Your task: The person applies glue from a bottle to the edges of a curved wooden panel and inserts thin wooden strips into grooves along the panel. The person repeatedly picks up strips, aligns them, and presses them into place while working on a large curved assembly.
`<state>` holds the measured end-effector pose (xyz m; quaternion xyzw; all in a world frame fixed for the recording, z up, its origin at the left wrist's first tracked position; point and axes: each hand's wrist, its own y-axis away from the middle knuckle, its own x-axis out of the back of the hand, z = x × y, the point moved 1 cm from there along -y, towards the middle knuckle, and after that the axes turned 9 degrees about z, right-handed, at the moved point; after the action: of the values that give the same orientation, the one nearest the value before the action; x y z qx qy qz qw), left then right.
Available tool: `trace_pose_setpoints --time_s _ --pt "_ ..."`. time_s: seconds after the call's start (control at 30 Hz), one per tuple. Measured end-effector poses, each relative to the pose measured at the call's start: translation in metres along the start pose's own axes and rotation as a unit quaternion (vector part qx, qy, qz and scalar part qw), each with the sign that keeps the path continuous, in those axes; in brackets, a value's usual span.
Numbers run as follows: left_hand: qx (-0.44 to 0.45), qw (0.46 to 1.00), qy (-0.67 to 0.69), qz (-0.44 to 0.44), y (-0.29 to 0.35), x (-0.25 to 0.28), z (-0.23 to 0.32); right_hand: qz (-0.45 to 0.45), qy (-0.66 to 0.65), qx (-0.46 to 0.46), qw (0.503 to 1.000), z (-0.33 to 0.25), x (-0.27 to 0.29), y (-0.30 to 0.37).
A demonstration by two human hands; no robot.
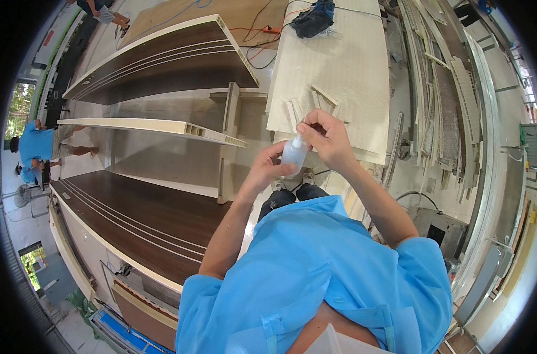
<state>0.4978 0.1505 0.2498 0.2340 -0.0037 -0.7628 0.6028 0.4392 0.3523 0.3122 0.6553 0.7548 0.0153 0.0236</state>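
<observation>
Left hand grips small translucent bottle, tilted slightly; right hand, thumb and forefinger together, just by bottle's nozzle. Ahead, pale board bearing short strips, black bundle. Leftward, dark-brown panels with pale lines; beyond, co-worker in blue. Rightward, heaped long boards.

The bottle is translucent white, the brown boards pale-striped.

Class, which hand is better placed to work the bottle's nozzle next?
Probably the right hand: it is up by the nozzle, while the left hand holds the bottle by its body.
</observation>
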Motion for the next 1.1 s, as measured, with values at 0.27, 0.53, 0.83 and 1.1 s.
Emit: trace_pose_setpoints --time_s 0.27,0.53,0.83,1.1 --pt "0.023 0.998 0.018 0.059 -0.004 -0.021 -0.063 0.033 0.122 0.081 0.989 0.052 0.019 0.020" --pt "-0.039 0.986 0.071 0.145 -0.042 -0.009 -0.076 0.001 0.170 0.100 0.980 0.099 0.008 -0.016" --pt "-0.011 0.991 0.013 0.134 -0.134 0.018 -0.113 0.112 0.107 -0.176 0.972 0.164 0.005 -0.078" --pt "0.217 0.818 -0.471 -0.247 -0.108 0.010 -0.254 0.228 0.156 -0.086 0.957 0.165 0.047 -0.143"
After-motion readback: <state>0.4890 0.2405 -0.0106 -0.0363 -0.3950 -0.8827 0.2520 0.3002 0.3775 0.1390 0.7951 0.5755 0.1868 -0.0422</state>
